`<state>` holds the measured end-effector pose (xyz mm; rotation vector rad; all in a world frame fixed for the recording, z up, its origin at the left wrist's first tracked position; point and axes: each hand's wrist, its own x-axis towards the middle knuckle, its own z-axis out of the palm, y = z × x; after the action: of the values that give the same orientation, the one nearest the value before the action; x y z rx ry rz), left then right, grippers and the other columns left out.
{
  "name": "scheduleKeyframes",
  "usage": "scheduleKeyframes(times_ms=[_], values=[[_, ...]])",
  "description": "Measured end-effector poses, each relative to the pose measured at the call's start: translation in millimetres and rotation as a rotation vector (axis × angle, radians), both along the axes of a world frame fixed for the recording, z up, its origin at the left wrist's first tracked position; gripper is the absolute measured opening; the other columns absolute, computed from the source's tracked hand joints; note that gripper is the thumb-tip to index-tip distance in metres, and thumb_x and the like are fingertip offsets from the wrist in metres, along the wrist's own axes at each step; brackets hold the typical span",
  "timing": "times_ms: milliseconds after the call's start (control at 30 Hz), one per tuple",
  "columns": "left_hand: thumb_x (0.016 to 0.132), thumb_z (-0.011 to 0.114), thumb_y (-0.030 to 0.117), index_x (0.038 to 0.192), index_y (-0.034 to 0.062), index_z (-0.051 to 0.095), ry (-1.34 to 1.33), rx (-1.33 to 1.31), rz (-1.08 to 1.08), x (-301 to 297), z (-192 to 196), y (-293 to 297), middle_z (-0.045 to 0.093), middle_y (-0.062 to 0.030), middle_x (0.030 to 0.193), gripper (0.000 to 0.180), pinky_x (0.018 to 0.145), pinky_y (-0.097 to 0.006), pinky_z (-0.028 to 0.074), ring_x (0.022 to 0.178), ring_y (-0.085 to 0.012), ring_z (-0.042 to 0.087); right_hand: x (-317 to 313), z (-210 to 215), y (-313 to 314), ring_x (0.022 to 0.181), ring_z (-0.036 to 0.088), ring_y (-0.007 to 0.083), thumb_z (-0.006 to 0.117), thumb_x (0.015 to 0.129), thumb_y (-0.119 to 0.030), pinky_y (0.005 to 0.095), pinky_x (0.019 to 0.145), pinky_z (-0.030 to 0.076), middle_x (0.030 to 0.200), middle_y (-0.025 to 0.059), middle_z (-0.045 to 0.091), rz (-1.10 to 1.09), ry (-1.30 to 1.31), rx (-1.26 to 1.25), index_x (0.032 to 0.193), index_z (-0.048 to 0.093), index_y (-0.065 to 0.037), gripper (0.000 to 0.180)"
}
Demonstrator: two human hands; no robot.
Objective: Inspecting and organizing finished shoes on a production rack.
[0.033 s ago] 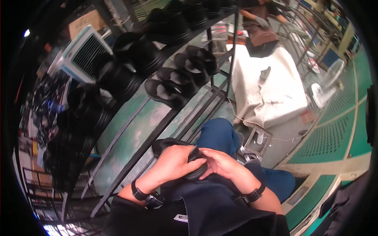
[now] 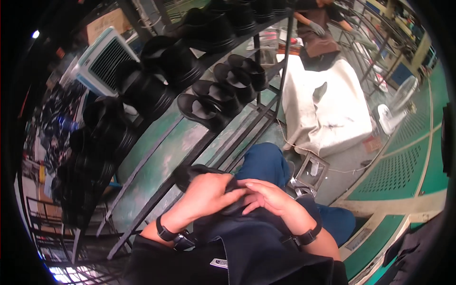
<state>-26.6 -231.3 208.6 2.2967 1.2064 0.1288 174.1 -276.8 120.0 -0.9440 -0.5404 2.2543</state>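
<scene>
Though half hidden beneath the left hand (image 2: 209, 194), apparently a black shoe (image 2: 192, 176), held just before the dark clothing (image 2: 270, 244). Probably light (a guess from looks alone), firm along the sole and softer in the upper; best held around sole or heel. Clasped by the left hand; touched or merely flanked by the half-curled right hand (image 2: 268, 195), cannot tell which. Boxed in leftward by the black rack (image 2: 194, 154); more room rightward, past the blue trouser leg (image 2: 261, 164).
</scene>
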Motion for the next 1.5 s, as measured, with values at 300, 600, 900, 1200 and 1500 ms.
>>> scheduleKeyframes(times_ms=[300, 600, 900, 1200, 1500], values=[[0.085, 0.068, 0.037, 0.102, 0.0016, 0.07, 0.224, 0.322, 0.371, -81.1, -100.2, 96.1, 0.065, -0.0175, 0.117, 0.039, 0.112, -0.066, 0.022, 0.127, -0.0364, 0.049, 40.9, -22.8, 1.4, 0.094, 0.071, 0.0299, 0.05, 0.101, -0.021, 0.0376, 0.079, 0.058, 0.11, 0.0199, 0.069, -0.258, -0.082, 0.226, 0.129, 0.057, 0.005, 0.038], [0.076, 0.077, 0.023, 0.103, -0.0042, 0.068, -0.218, 0.483, 0.31, -102.7, -166.8, 131.2, 0.059, -0.0218, 0.124, 0.04, 0.108, -0.047, 0.041, 0.133, -0.0431, 0.044, 59.7, -37.4, -5.4, 0.093, 0.071, 0.026, 0.051, 0.101, -0.023, 0.0359, 0.079, 0.058, 0.107, 0.0152, 0.07, -0.314, -0.169, 0.158, 0.128, 0.059, 0.001, 0.037], [0.087, 0.062, 0.019, 0.129, 0.0058, 0.058, -0.287, 0.81, 0.146, -1.9, -110.2, 73.4, 0.039, -0.0204, 0.154, 0.045, 0.119, -0.062, 0.012, 0.146, -0.0438, 0.026, 148.1, 49.9, 2.9, 0.092, 0.07, 0.0184, 0.054, 0.102, -0.031, 0.0307, 0.077, 0.056, 0.113, 0.0105, 0.069, -0.157, -0.631, 0.383, 0.129, 0.061, -0.008, 0.037], [0.094, 0.065, 0.018, 0.104, -0.004, 0.07, -0.395, 0.328, -0.508, 142.2, -111.8, 57.9, 0.07, -0.0233, 0.099, 0.025, 0.085, -0.045, 0.052, 0.091, -0.0396, 0.066, 301.3, 191.5, -232.8, 0.09, 0.07, 0.0169, 0.057, 0.1, -0.031, 0.0296, 0.075, 0.055, 0.108, 0.0092, 0.071, -0.449, -1.091, 0.421, 0.124, 0.065, -0.005, 0.036], [0.094, 0.062, 0.022, 0.103, -0.0034, 0.072, -0.3, 0.342, -0.518, 169.4, -115.3, 42.7, 0.071, -0.0222, 0.1, 0.029, 0.087, -0.044, 0.052, 0.092, -0.0391, 0.067, 389.9, 194.5, -593.5, 0.097, 0.072, 0.0238, 0.058, 0.096, -0.031, 0.0341, 0.08, 0.06, 0.114, 0.0142, 0.07, -2.076, -1.227, -0.052, 0.121, 0.068, -0.005, 0.037]])
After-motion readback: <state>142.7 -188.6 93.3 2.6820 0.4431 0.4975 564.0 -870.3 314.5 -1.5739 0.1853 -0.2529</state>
